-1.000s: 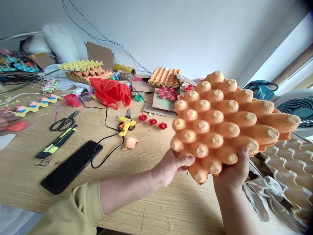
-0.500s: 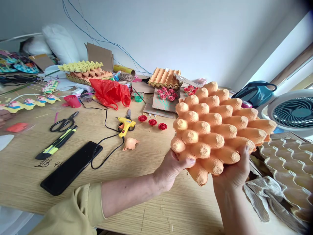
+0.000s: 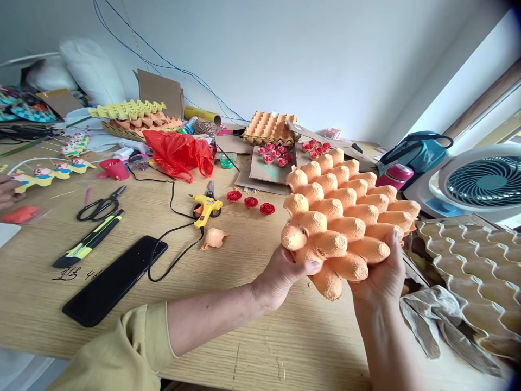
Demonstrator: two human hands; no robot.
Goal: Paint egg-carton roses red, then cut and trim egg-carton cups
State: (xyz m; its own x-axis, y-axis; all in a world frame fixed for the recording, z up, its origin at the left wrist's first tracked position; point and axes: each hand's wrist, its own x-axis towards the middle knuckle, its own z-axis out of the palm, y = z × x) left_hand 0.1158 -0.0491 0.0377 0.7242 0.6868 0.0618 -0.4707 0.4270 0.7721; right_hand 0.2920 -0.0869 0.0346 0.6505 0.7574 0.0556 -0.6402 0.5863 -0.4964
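An orange pulp egg tray (image 3: 345, 212) is held up over the right side of the table, its bumpy side facing me. My left hand (image 3: 285, 277) grips its lower left corner, thumb pressed on a bump. Along the lower right edge my right hand (image 3: 382, 271) is closed, thumb on top; its fingers underneath are hidden. Left of the tray, a yellow glue gun (image 3: 207, 210) rests on the table, with a torn orange egg-tray piece (image 3: 214, 239) below it. Three red paper roses (image 3: 251, 202) lie in a row between the glue gun and the tray.
Scissors (image 3: 101, 204), a utility knife (image 3: 88, 239) and a black phone (image 3: 116, 279) lie at left. A red plastic bag (image 3: 179, 153) sits farther back. At right are a fan (image 3: 484, 182), a pink bottle (image 3: 394, 175), gloves (image 3: 433, 312) and more egg trays (image 3: 476, 271). Another person's hand (image 3: 6, 191) shows far left.
Both hands have tilted the egg tray so its far side drops lower, uncovering the pink bottle behind it. The camera view has shifted slightly. Dents show on the tray near my left thumb.
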